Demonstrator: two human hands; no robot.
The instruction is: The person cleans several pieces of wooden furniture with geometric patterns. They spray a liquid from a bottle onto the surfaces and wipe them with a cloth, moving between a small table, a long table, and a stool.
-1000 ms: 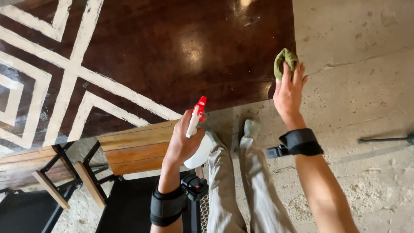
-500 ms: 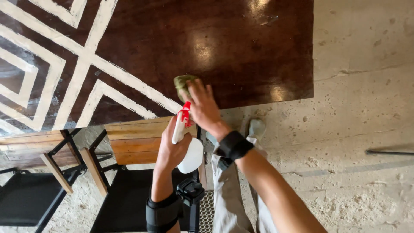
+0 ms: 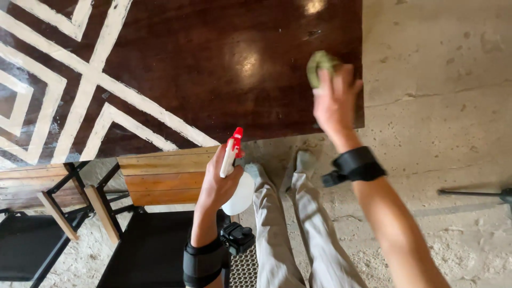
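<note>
My right hand (image 3: 335, 101) presses a crumpled green cloth (image 3: 319, 65) onto the glossy dark brown table top (image 3: 213, 69) near its right front corner. The hand is blurred. My left hand (image 3: 220, 181) grips a white spray bottle (image 3: 239, 193) with a red trigger nozzle (image 3: 234, 144), held upright just below the table's front edge. Black bands wrap both wrists. My legs in light grey trousers (image 3: 298, 229) show below, between the two arms.
Cream geometric lines (image 3: 90, 74) are painted on the table's left half. Wooden chair backs (image 3: 160, 173) with black frames and a black seat (image 3: 149, 250) stand at the lower left. Pale concrete floor (image 3: 437, 80) lies to the right, with a dark rod (image 3: 474, 193) on it.
My right hand with the green cloth swept left over the table edge half a second ago and has now moved back to the right front corner. The spray bottle hand stayed nearly still.
</note>
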